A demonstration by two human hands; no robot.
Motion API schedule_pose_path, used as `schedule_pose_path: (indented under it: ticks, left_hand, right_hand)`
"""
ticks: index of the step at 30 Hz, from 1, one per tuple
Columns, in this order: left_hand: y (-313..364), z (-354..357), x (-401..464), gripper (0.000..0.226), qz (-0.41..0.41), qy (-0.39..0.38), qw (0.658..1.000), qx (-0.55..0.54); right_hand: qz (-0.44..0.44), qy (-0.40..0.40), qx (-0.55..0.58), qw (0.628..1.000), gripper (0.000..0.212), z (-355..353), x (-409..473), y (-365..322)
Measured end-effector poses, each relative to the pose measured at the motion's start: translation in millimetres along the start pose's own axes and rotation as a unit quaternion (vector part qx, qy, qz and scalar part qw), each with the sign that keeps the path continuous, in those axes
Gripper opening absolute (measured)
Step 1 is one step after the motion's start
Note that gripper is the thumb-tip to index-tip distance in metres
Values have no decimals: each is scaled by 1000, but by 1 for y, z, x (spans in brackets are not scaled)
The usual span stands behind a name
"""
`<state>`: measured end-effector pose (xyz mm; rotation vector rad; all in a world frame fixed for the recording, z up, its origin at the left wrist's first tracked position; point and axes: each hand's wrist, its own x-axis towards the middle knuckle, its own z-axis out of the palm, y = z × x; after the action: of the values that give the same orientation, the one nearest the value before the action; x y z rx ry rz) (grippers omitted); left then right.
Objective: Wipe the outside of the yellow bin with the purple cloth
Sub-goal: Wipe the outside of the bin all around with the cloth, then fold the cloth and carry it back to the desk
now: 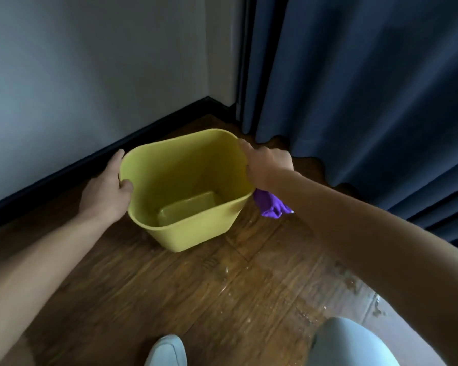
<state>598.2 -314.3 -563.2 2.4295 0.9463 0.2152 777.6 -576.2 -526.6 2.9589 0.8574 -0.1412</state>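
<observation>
The yellow bin [196, 233] stands upright and empty on the wooden floor near the room's corner. My left hand [105, 188] grips its left rim, thumb hooked inside and fingers along the outer wall. My right hand [269, 163] is at the bin's right side with the purple cloth [271, 204] held in it. The cloth hangs below my wrist against the bin's outer right wall. Most of the cloth is hidden under my hand.
A grey wall with a dark skirting board [90, 159] runs behind the bin on the left. Dark blue curtains [368, 88] hang to the floor at the right. My white shoe [167, 351] and light-trousered knee [352, 342] are at the bottom. The floor [222, 299] shows scuffs.
</observation>
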Motion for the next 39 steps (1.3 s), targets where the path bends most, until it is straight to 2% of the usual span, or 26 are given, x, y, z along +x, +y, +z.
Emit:
schedule_pose_path:
  ticks: [6,10,19,23,30,32,34,36,39]
  left_hand:
    - [-24,-13,-5,71,-73,2,997,-29]
    - [-36,-17,-11,67,-90,-11,994,-60]
    - [-41,-13,-36,68,-133,-58,982,-118]
    - [-39,-8,-44,73,-147,-73,976,-147]
    - [-40,-8,-42,71,-161,-64,972,-159]
    - [-41,-8,-41,69,-155,-70,975,-141]
    - [-43,-14,-35,65,-138,-86,984,-75]
    - [-43,-26,-26,68,-131,-94,987,14]
    - [-35,-47,-15,72,-116,-49,986,112]
  right_hand:
    - [-57,16,-79,995,72,2,53,-45]
    - [-74,17,-95,993,69,7,67,-63]
    - [-92,8,-107,990,55,14,78,-72]
    - [-110,-1,-153,982,50,5,75,-72]
    - [-63,11,-67,996,36,13,71,-61]
    - [-52,13,-50,997,48,12,67,-55]
    - [-50,26,-39,998,58,10,60,-48]
    - [-44,48,-20,998,62,6,52,-40]
    - [-25,91,41,995,61,-6,33,-31]
